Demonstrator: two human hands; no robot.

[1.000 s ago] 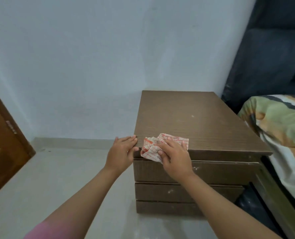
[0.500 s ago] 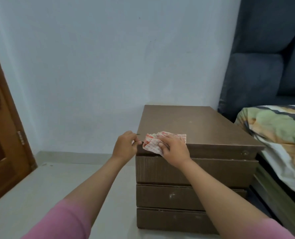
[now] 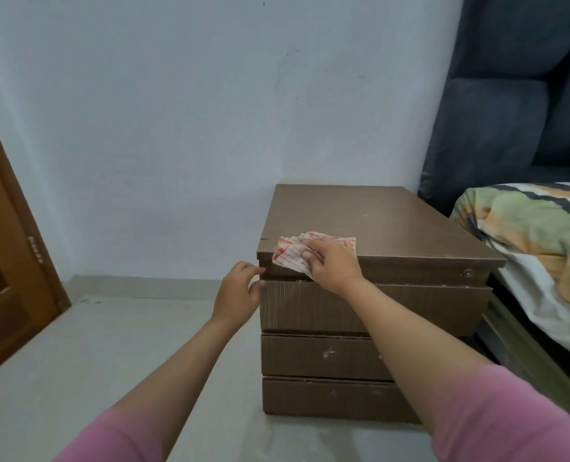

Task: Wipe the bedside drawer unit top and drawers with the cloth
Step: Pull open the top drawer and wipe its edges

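Right hand point(image 3: 335, 266) grips the cloth point(image 3: 293, 253), bunched over the near left edge of the drawer unit point(image 3: 370, 225) top. Left hand point(image 3: 238, 295) holds nothing, fingers loosely curled at the unit's left corner, possibly touching it. Risk: the bunched cloth skims the edge, missing far top and the marked drawers point(image 3: 327, 355).

No legible text, label, brand, number or sign on any surface, checked cloth point(image 3: 290, 253) pattern only, drawer unit point(image 3: 377, 221) unmarked
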